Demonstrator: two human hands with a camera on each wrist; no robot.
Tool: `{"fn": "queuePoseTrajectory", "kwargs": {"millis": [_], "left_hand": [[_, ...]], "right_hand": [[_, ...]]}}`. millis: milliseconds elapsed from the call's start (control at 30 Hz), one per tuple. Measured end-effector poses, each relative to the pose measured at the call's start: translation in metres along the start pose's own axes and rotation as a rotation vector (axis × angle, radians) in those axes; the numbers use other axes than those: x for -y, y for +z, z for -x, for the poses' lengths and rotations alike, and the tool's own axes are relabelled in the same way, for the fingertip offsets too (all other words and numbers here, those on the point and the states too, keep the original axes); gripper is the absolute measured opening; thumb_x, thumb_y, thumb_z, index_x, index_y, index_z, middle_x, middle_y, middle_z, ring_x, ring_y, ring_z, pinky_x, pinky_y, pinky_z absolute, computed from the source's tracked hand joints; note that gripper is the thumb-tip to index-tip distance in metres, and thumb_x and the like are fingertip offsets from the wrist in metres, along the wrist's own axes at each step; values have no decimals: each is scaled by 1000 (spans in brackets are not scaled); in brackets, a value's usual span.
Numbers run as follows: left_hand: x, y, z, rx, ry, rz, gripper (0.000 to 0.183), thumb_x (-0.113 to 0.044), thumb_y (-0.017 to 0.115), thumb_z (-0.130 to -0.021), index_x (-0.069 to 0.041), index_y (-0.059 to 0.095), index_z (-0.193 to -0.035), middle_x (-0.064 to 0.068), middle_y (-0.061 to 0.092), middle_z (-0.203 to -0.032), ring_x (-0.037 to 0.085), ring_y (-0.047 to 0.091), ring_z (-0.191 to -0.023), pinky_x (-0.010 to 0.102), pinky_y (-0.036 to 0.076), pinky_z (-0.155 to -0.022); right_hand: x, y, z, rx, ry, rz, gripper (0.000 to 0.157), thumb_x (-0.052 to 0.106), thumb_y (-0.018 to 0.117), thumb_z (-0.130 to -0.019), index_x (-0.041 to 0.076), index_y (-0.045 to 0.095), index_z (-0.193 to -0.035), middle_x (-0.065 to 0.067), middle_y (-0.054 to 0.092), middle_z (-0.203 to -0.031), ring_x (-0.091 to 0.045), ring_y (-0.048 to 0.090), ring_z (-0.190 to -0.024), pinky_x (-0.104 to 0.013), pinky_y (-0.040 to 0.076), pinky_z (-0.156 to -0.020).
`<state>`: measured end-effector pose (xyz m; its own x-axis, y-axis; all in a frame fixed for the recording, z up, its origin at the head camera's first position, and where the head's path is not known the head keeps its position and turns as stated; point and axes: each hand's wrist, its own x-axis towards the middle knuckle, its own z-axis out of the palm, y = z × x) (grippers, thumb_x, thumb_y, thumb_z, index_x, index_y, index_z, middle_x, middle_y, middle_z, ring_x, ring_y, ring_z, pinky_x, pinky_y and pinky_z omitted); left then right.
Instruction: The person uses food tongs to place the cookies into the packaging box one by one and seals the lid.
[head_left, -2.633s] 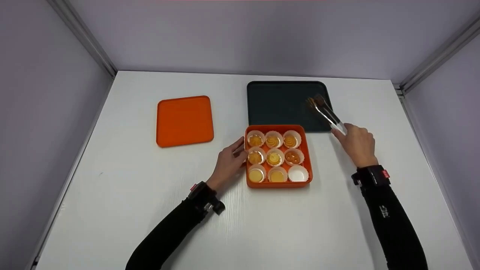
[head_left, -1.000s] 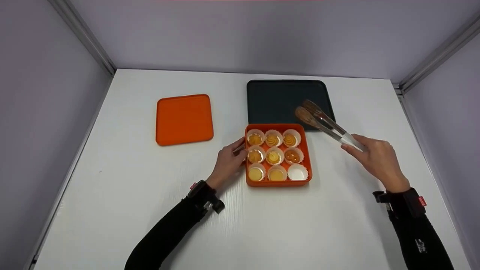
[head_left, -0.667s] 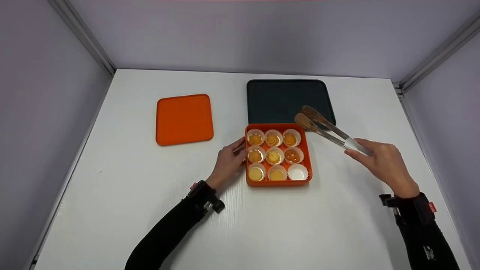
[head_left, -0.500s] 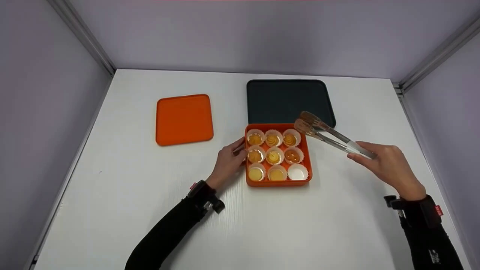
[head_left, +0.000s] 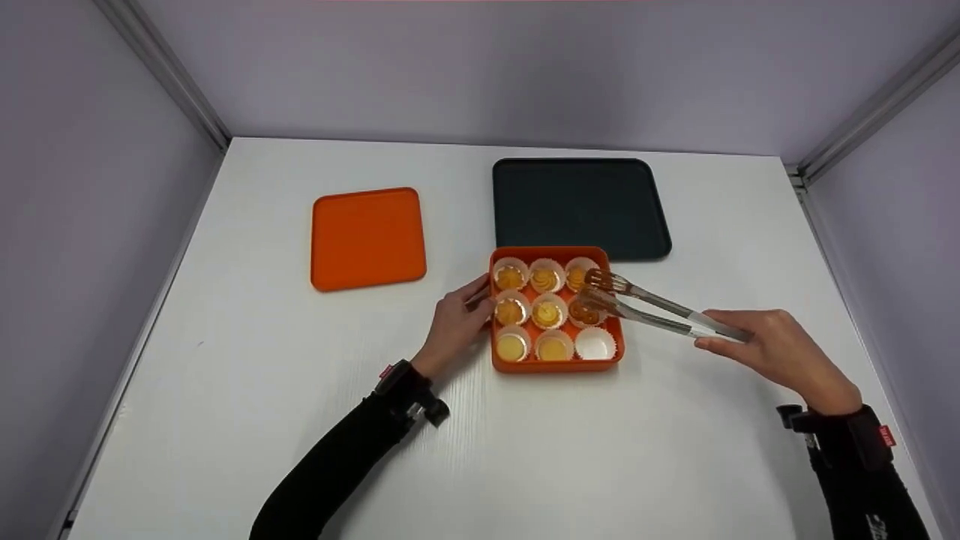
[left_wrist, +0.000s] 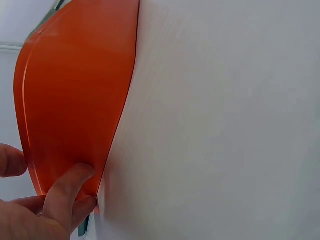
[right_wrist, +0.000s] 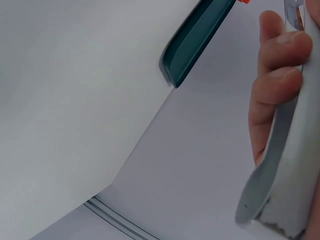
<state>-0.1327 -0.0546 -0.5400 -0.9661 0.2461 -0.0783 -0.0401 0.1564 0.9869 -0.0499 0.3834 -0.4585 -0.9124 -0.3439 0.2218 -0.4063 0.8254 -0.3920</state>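
An orange box point(head_left: 556, 367) holds rows of white paper cups with small yellow-orange sweets point(head_left: 549, 315). The front right cup point(head_left: 596, 345) shows only white inside. My left hand point(head_left: 454, 330) grips the box's left wall, fingers against its outer side point(left_wrist: 75, 95) in the left wrist view. My right hand point(head_left: 784, 352) grips the white handle of metal tongs point(head_left: 654, 319). The tongs' brown tips are a little apart, over the right-hand cups of the middle and back rows. Whether they touch a sweet I cannot tell. The right wrist view shows curled fingers point(right_wrist: 280, 55) on the handle point(right_wrist: 295, 170).
A dark green tray point(head_left: 577, 202) lies directly behind the box. An orange square tray or lid point(head_left: 367, 240) lies at the left. All stand on a white table point(head_left: 225, 420) with pale walls point(head_left: 420, 67) at the back and sides.
My right hand has drawn back toward the near right. The tongs' tips have moved from over the dark tray to over the box's right column. My left hand and the box have stayed put.
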Motion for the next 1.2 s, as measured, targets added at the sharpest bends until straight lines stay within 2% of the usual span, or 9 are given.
{"fn": "queuePoseTrajectory", "kwargs": {"millis": [200, 367, 500, 633, 900, 1067, 1200], "left_hand": [[0, 1, -1, 6, 8, 10, 55, -16, 59, -100, -8, 50, -154, 11, 59, -148, 22, 63, -126, 33, 61, -88], [-2, 1, -1, 0, 5, -20, 56, -19, 59, -100, -8, 50, -154, 9, 59, -147, 20, 62, -127, 30, 60, -89], [-2, 1, -1, 2, -4, -31, 56, -19, 59, -101, -8, 49, -155, 9, 60, -147, 20, 61, -129, 30, 59, -92], [-2, 1, -1, 13, -29, 2, 56, -19, 59, -103, -9, 47, -156, 10, 59, -148, 20, 59, -131, 31, 58, -93], [-1, 1, 0, 8, -40, 15, 56, -17, 59, -103, -8, 46, -156, 10, 58, -148, 20, 60, -130, 31, 59, -92], [-2, 2, 1, 6, -48, -10, 56, -18, 59, -102, -10, 47, -156, 8, 58, -149, 19, 59, -130, 29, 58, -94], [-2, 1, 1, 7, -39, 0, 56, -18, 59, -103, -9, 46, -156, 9, 58, -149, 21, 59, -131, 31, 58, -94]], "right_hand": [[2, -13, 4, 66, -14, -23, 42, 18, 91, -79, 2, 79, -115, -9, 79, -98, -2, 58, -70, -12, 45, -59], [11, -23, 7, 108, -52, 43, 41, 20, 91, -78, 4, 80, -114, -6, 79, -93, 3, 58, -67, -16, 47, -57], [19, -30, 7, 117, -73, 138, 41, 25, 91, -78, 6, 81, -112, 3, 77, -86, -3, 64, -69, -27, 54, -58], [26, -35, 4, 128, -85, 213, 42, 30, 91, -77, 7, 81, -111, 5, 77, -85, -12, 69, -71, -35, 57, -60], [41, -42, -4, 188, -119, 256, 40, 33, 91, -78, 10, 83, -110, 8, 76, -84, -6, 63, -67, -29, 52, -55], [48, -45, -7, 232, -117, 272, 40, 35, 90, -79, 11, 83, -110, 6, 77, -87, -8, 65, -69, -31, 54, -57], [52, -49, -10, 231, -128, 290, 38, 33, 91, -78, 10, 83, -107, 5, 77, -86, -7, 63, -66, -31, 53, -55]]}}
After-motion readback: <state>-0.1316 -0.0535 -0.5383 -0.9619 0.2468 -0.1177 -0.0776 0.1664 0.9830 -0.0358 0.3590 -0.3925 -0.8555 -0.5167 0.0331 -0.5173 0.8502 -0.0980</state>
